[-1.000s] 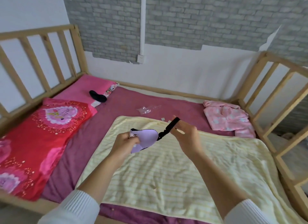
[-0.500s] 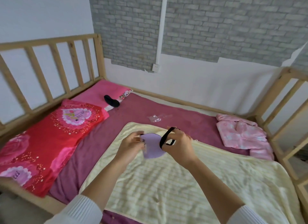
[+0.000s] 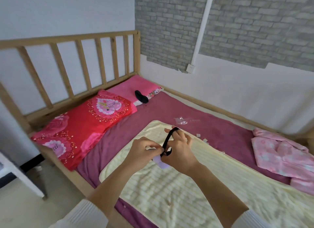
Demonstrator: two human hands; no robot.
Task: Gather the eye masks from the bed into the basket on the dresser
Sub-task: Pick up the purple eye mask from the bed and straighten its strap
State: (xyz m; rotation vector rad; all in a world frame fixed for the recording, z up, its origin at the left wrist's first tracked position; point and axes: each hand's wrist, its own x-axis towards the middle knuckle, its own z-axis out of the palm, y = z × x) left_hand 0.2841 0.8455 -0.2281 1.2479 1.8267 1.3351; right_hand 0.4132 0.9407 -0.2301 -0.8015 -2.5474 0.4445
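Note:
A lilac eye mask (image 3: 161, 163) with a black strap is held between both hands above the pale yellow blanket (image 3: 195, 190). My left hand (image 3: 142, 151) pinches the folded mask. My right hand (image 3: 180, 151) grips it too, with the black strap looped over its raised fingers. Most of the mask is hidden behind the hands. A black eye mask (image 3: 141, 96) lies on the pink pillow (image 3: 130, 87) at the head of the bed. The basket and dresser are out of view.
A red flowered pillow (image 3: 81, 131) lies at the left. Pink pyjamas (image 3: 282, 158) are heaped at the right. A clear plastic wrapper (image 3: 181, 120) sits on the purple sheet. A wooden headboard (image 3: 68, 61) and a white furniture edge (image 3: 20, 175) stand at the left.
The mask has been folded smaller between my hands and the strap now loops over my right fingers. The camera has swung to the left, so the bed sits further right.

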